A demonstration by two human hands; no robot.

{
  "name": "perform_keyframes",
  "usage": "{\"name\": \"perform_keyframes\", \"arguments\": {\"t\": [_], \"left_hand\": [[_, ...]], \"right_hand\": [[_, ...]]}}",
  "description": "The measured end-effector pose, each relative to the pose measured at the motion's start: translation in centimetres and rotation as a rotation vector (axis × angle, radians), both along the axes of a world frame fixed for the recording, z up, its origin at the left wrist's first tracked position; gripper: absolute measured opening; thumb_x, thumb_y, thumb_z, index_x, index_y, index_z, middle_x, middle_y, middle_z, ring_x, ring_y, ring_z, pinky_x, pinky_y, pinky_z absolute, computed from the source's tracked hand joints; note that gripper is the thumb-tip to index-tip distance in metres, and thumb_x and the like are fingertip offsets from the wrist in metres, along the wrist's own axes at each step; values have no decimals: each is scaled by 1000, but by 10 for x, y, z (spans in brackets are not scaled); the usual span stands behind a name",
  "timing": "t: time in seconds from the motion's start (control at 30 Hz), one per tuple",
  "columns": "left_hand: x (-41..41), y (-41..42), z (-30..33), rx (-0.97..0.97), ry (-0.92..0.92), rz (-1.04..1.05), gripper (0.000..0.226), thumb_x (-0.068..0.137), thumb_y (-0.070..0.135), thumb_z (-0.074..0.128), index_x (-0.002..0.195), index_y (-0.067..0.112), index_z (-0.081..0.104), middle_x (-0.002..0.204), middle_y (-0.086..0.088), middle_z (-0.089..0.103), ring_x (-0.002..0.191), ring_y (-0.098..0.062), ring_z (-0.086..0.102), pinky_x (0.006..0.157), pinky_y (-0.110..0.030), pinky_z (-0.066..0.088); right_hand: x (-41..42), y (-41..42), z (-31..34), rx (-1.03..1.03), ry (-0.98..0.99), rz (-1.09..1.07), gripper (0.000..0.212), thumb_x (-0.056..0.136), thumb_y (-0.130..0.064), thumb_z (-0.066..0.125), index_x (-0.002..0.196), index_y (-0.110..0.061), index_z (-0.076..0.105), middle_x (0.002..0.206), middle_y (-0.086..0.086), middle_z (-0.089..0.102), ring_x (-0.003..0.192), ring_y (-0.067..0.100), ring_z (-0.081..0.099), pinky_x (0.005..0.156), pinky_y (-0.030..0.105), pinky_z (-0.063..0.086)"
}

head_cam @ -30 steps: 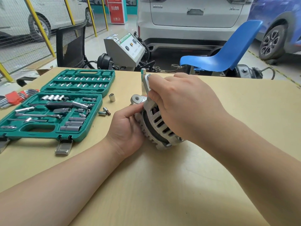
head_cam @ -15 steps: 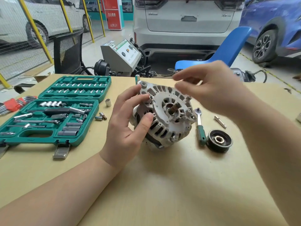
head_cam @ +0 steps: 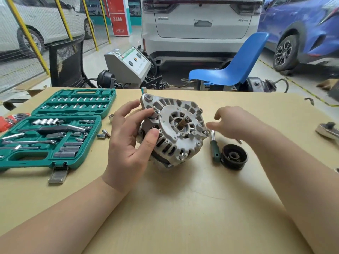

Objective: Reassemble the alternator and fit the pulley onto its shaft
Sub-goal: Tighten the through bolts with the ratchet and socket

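Observation:
The silver alternator (head_cam: 176,131) stands tilted on the table, its front housing and bare threaded shaft (head_cam: 184,122) facing me. My left hand (head_cam: 130,142) grips its left side, thumb on the vented rim, fingers behind the mounting ear. My right hand (head_cam: 236,125) hovers just right of the housing, fingers loosely bent, holding nothing I can see. The black pulley (head_cam: 233,158) lies flat on the table to the right, a nut in its centre. A green-handled driver (head_cam: 215,147) lies between alternator and pulley.
An open green socket set (head_cam: 55,132) fills the table's left side, with loose sockets (head_cam: 103,134) beside it. A ratchet head (head_cam: 328,131) lies at the right edge. Red hex keys (head_cam: 11,119) sit far left. A blue chair (head_cam: 233,68) and cars stand beyond the table.
The alternator was turned so its front faces me. My right hand let go of its top and dropped down to the right of the housing. The head rose slightly.

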State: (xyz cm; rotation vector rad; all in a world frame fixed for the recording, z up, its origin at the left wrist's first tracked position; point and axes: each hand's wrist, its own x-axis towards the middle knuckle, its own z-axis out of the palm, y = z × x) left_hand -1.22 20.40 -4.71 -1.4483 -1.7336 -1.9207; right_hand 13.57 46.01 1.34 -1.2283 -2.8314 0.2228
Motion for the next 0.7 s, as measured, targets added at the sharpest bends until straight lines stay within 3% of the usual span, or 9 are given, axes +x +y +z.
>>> {"name": "perform_keyframes", "arguments": {"t": [0.1, 0.17, 0.23, 0.3, 0.4, 0.5, 0.57, 0.7], "left_hand": [[2, 2, -1, 12, 8, 7, 38, 103, 50, 67, 139, 39, 65, 153, 0, 46, 149, -36, 46, 121, -62, 41], [3, 3, -1, 12, 6, 23, 39, 102, 52, 67, 139, 40, 64, 150, 2, 47, 147, -37, 47, 121, -61, 41], [4, 3, 0, 9, -12, 30, 40, 101, 54, 68, 139, 41, 64, 147, 2, 47, 145, -38, 48, 120, -59, 42], [5, 2, 0, 1, -29, 30, 41, 100, 55, 68, 138, 41, 64, 143, 2, 47, 142, -38, 50, 118, -57, 45], [6, 1, 0, -21, -16, 39, 39, 100, 47, 69, 138, 39, 63, 139, 0, 49, 136, -35, 54, 114, -55, 48], [7, 0, 1, -46, -3, 54, 40, 98, 37, 68, 138, 34, 63, 136, 0, 52, 129, -30, 58, 109, -47, 51], [9, 1, 2, -45, 8, 59, 40, 98, 34, 67, 138, 29, 63, 132, 2, 54, 124, -26, 59, 105, -38, 51], [10, 0, 5, -34, 35, 49, 40, 99, 31, 67, 138, 25, 61, 129, 9, 57, 121, -26, 61, 103, -35, 51]], "right_hand": [[-9, -13, -20, -62, 22, 21, 50, 92, -44, 64, 133, -17, 58, 126, 10, 66, 105, 32, 61, 87, 40, 55], [-12, -13, -27, -112, 113, 3, 43, 94, -34, 64, 133, -19, 60, 127, 9, 66, 101, 27, 62, 79, 34, 52], [-14, -8, -25, -228, 277, -55, 36, 92, -23, 66, 127, -20, 64, 114, 8, 69, 79, 16, 62, 63, 28, 48], [-13, -5, -18, -459, 519, -103, 34, 92, -12, 65, 126, -18, 65, 95, 8, 73, 62, 13, 64, 55, 29, 52], [-6, -11, 10, -874, 961, 9, 40, 99, -1, 59, 137, -14, 62, 86, 10, 72, 73, 21, 66, 68, 34, 60], [0, -32, 39, -1127, 1035, 307, 33, 104, -16, 57, 135, -19, 65, 87, 13, 64, 71, 25, 57, 62, 38, 53], [0, -55, 49, -1091, 892, 452, 26, 105, -30, 57, 122, -18, 72, 82, 12, 63, 64, 22, 52, 53, 32, 47], [-8, -90, 58, -639, 735, 503, 24, 100, -41, 67, 88, -20, 73, 65, 4, 70, 49, 12, 51, 44, 25, 41]]}}
